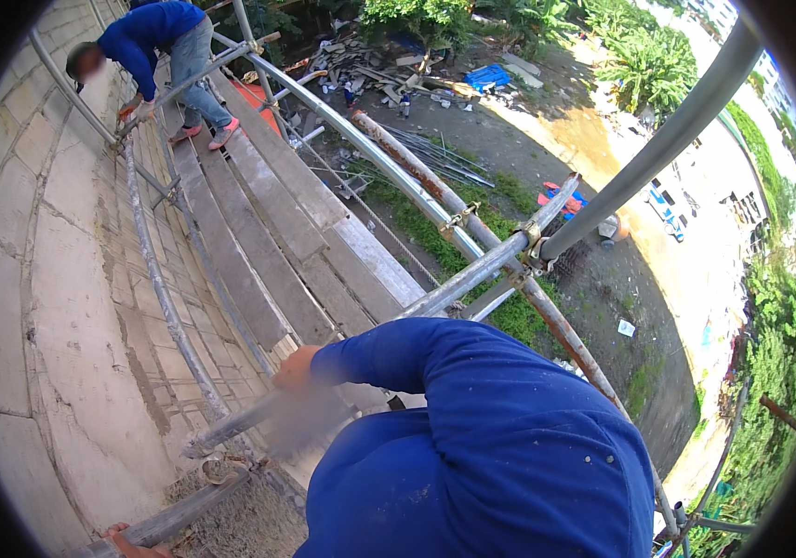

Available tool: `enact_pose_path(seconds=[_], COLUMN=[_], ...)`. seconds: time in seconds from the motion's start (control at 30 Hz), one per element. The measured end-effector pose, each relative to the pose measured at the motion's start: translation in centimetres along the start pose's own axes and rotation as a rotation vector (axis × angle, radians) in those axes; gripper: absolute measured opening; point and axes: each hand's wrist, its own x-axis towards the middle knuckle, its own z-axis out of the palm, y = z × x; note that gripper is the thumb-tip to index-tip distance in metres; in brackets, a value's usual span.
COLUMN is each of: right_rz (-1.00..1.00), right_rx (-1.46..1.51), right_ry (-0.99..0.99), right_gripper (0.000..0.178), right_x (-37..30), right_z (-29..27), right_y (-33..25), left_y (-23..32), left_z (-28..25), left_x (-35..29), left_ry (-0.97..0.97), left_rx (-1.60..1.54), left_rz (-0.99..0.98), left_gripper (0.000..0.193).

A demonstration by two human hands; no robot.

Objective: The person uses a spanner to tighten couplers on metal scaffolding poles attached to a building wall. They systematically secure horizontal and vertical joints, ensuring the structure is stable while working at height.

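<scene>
My right arm, in a dusty blue sleeve, bends across the lower middle. My right hand (296, 368) is closed above a grey blurred patch, and what it holds is hidden in the blur. Just below it a scaffold tube (235, 428) runs toward the wall. At the lower left edge only some fingers of my left hand (138, 547) show, curled at a second scaffold tube (161, 528). Rough grey mortar (240, 523) lies beside that tube. The pale block wall (72, 307) rises on my left.
Planks (268, 232) form a walkway ahead. At its far end a co-worker (156, 46) in blue bends toward the wall. Metal tubes and clamps (533, 244) cross on my right. Far below lie rubble (370, 70), stacked pipes (435, 153) and grass.
</scene>
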Motion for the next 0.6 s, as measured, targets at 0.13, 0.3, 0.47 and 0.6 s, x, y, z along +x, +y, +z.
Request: enact_pose_path(seconds=[0.13, 0.3, 0.47, 0.6], right_rz=[0.018, -0.022, 0.061, 0.065], right_rx=[0.04, -0.01, -0.019, -0.033], right_ry=[-0.045, -0.011, -0.153, -0.179], right_gripper=[0.051, 0.051, 0.049, 0.052], right_x=[-0.7, -0.9, -2.4, -2.3], right_z=[-0.1, 0.0, -3.2, -3.1], right_y=[-0.5, -1.7, -2.8, -3.3], left_y=[-1.5, 17.5, 19.2, 19.8], left_z=[0.4, -7.2, -5.7, -6.6], left_x=[-0.4, -2.3, -2.4, -2.3], left_ry=[0.05, -0.009, -0.037, 0.0], left_rx=[0.026, -0.836, -0.905, -1.049], left_rz=[0.145, -0.494, -0.372, -0.386], left_gripper=[0.029, 0.023, 0.023, 0.025])
